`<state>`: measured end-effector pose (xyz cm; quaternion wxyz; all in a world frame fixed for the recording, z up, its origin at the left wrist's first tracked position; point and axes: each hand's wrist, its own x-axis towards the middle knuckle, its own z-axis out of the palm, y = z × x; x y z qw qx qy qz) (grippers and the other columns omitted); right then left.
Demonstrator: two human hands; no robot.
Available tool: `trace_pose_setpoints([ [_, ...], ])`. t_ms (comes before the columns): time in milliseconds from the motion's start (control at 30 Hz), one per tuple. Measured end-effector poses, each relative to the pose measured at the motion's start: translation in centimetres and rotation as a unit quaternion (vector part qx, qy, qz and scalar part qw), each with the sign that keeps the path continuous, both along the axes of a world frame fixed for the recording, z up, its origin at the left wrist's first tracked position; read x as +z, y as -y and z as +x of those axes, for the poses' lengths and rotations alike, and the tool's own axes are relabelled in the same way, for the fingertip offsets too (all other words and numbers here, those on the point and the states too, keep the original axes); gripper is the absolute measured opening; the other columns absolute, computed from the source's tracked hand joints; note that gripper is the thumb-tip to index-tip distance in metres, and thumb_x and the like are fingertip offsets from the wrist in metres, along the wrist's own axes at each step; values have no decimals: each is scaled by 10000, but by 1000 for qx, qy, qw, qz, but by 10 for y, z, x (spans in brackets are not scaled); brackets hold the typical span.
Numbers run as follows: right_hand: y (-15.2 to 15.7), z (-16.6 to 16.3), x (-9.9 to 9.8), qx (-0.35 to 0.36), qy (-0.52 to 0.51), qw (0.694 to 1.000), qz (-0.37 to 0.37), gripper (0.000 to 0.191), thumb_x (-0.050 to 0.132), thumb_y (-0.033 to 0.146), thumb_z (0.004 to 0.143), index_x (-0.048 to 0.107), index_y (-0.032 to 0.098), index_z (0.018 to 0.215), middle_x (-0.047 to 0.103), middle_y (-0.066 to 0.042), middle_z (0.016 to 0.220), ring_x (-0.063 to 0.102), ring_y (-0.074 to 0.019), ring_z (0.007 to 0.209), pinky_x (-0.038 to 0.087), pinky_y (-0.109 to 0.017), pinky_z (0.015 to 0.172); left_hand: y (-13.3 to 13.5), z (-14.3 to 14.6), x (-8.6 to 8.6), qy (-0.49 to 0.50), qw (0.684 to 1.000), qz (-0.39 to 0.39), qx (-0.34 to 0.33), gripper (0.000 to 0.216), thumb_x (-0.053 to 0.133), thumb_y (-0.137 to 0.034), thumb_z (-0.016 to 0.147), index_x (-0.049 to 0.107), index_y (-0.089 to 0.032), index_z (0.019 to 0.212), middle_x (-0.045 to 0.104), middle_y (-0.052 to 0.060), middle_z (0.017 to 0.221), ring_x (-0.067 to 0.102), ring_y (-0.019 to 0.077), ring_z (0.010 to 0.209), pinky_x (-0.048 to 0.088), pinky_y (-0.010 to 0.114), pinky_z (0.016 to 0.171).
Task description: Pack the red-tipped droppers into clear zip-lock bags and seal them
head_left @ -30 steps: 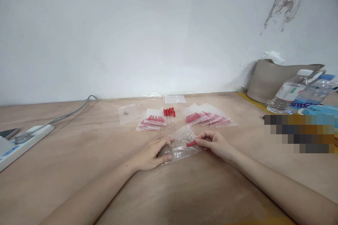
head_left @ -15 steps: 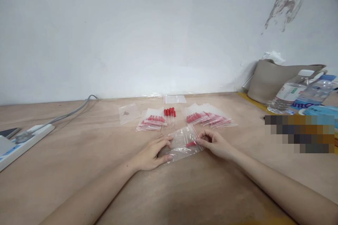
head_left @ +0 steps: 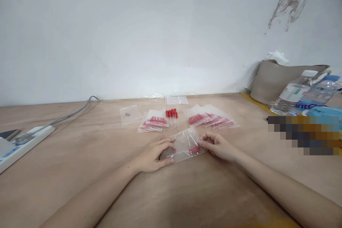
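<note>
The red dropper [head_left: 194, 149] lies inside the clear bag [head_left: 183, 139] on the table [head_left: 107, 149]. The left hand [head_left: 155, 155] rests its loose, spread grip on the bag; the right hand [head_left: 218, 146] pinches the bag's edge. Filling looks almost done, so next the mouth may need careful pressing

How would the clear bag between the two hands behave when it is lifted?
The bag is probably floppy, since its thin film looks creased. The red piece inside may slide, since the bag looks much wider.
</note>
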<state>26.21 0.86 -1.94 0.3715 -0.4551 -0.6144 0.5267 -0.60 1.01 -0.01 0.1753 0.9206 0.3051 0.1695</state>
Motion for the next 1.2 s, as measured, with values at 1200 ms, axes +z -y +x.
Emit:
trace_pose_setpoints([
  [1200, -127, -63, 35, -125, 419, 899, 28, 237, 495, 285, 756, 613, 85, 802, 638, -107, 621, 572, -160, 468, 400, -228, 428, -6, -3, -8, -44, 999, 11, -12, 440, 467, -451, 841, 447, -261, 1238, 361, 54, 1358, 320, 223, 1247, 218, 415, 1046],
])
